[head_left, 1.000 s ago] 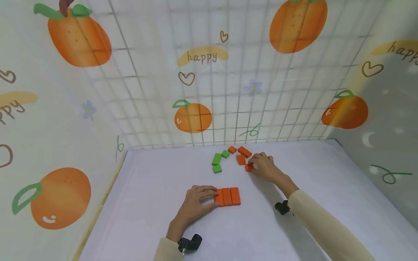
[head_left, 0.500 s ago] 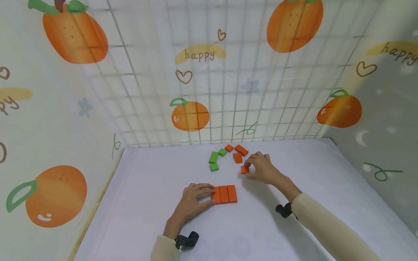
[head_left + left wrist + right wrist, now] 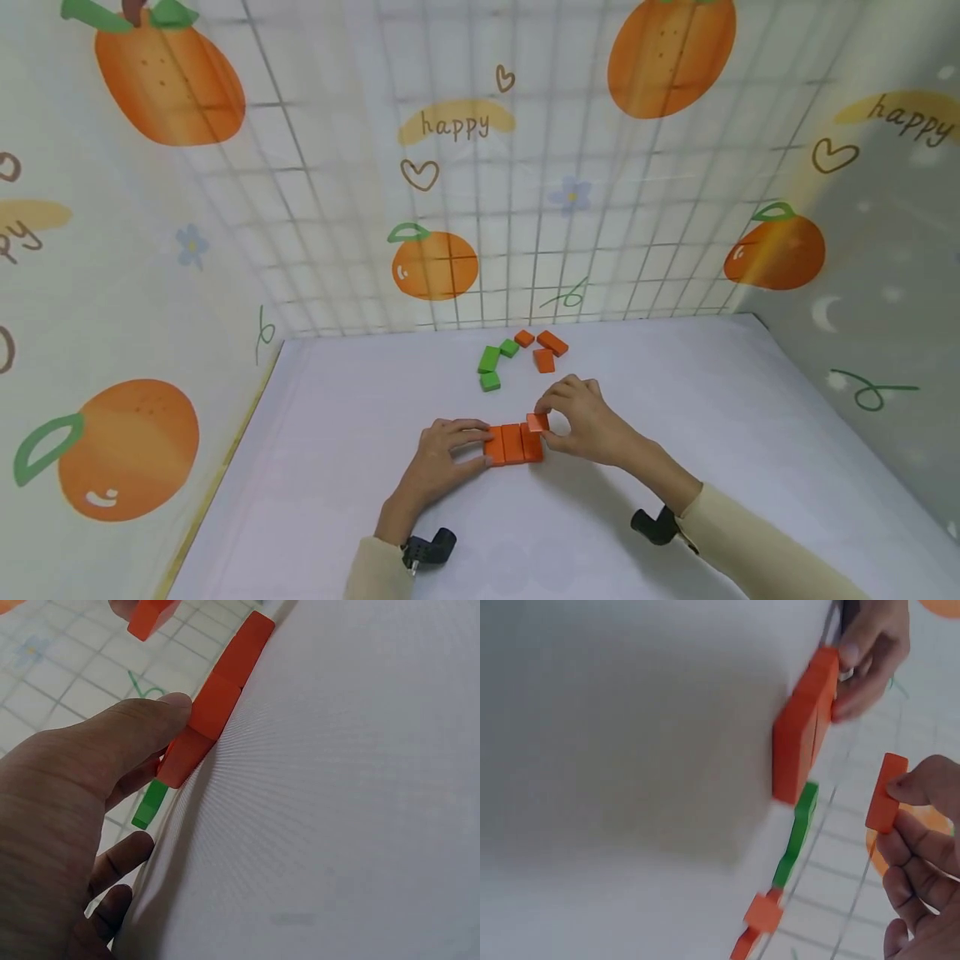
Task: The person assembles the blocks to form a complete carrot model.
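Pinching a block [image 3: 537, 422] above the right end of the orange row [image 3: 513, 444], the right hand [image 3: 588, 423] has opposite edges; the left hand [image 3: 442, 460] grips the row's other end. Probably light, stiff, kinda slick, so edges are the best hold imo.

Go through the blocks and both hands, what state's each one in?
Row of three orange blocks: lying side by side on the table.
Left hand: holding the row's leftmost block.
Pinched block: orange, lifted clear of the table.
Right hand: pinching that block.
Three green blocks: lying on the table beyond the row.
Three other orange blocks: lying right of the green ones.
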A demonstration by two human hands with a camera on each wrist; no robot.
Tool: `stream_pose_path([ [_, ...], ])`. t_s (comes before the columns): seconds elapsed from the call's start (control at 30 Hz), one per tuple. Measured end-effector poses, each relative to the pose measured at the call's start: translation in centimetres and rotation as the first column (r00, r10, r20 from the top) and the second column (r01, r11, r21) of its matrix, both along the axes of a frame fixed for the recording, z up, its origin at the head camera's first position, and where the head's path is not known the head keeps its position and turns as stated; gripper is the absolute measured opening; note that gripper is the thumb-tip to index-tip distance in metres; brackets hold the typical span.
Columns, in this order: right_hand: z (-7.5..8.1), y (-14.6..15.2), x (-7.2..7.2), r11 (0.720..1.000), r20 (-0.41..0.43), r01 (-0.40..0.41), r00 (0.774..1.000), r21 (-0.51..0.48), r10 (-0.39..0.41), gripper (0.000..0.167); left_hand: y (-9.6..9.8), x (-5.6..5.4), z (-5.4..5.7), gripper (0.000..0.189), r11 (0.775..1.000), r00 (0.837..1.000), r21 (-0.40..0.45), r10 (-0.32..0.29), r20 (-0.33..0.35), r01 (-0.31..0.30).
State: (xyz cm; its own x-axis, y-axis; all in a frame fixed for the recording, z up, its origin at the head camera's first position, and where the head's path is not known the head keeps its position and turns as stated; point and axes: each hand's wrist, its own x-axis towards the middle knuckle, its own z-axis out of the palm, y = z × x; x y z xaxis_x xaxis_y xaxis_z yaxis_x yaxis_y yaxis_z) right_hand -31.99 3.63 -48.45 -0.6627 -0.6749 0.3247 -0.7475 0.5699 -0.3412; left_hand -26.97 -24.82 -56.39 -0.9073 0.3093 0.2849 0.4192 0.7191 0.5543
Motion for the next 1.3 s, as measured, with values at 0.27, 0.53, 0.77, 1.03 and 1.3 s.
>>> stream_pose_path([
  [0.27,-1.6,-1.3,2.1,0.996,-0.051,-0.086,0.995,0.005,0.086,0.027,0.0,-0.1,-0.2,0.038,1.0,0.999,0.006,-0.018,-0.041,0.018],
  [0.53,-2.3,-2.4,3.1,0.99,-0.044,-0.14,0.989,0.031,0.141,0.029,-0.1,-0.2,-0.2,0.039,1.0,0.998,0.0,-0.019,-0.052,0.02],
  [0.77,-3.2,-3.0,3.2,0.984,-0.069,-0.143,0.986,0.104,0.15,0.026,0.0,-0.2,-0.2,0.039,1.0,0.995,0.015,-0.022,-0.094,0.024],
  [1.03,-3.6,-3.5,3.4,0.976,-0.119,-0.144,0.979,0.164,0.165,0.028,-0.1,-0.2,-0.2,0.039,0.999,0.997,0.022,-0.03,-0.071,0.031],
  [1.3,-3.7,-3.6,3.7,0.974,-0.157,-0.136,0.974,0.18,0.165,0.026,0.0,-0.2,-0.4,0.038,0.999,0.995,0.016,-0.027,-0.095,0.028],
])
